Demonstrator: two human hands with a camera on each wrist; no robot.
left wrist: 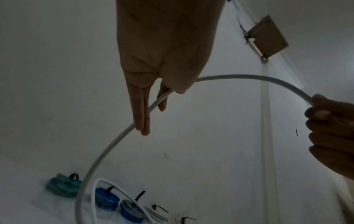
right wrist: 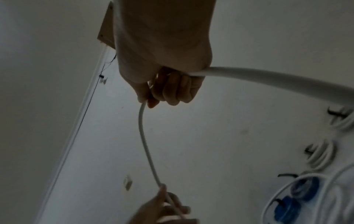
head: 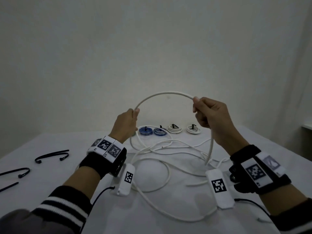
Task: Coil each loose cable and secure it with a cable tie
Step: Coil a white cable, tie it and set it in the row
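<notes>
Arching between the two hands, the white cable [head: 166, 94] is being held up above the bench [head: 50, 141], a raised bow of it spanning from the left hand [head: 126, 124] to the right hand [head: 213, 116] while the rest is trailing down in loose, overlapping loops on the white surface between the wrists. The right hand is closing its curled fingers [right wrist: 173, 89] round the cable, clamping it in the fist. The left hand is pinching it lightly: in the left wrist view the thumb is pressing the cable against the fingers [left wrist: 140, 109], which are lying nearly straight along it.

The cable is looking light and springy rather than limp. It is keeping a smooth curve in the air instead of sagging, so it is probably going to resist tight bends and try to spring open once wound. Its smooth jacket is likely to slide through a loose pinch, which suits feeding it along. The best hold is probably one hand gripping the gathered loops at a single crossing point while the other is drawing in the slack.

At the far edge, tied coils [head: 174, 130] are sitting in a row, and spare black cable ties [head: 51, 155] are lying to the left, well apart from the tangle.
</notes>
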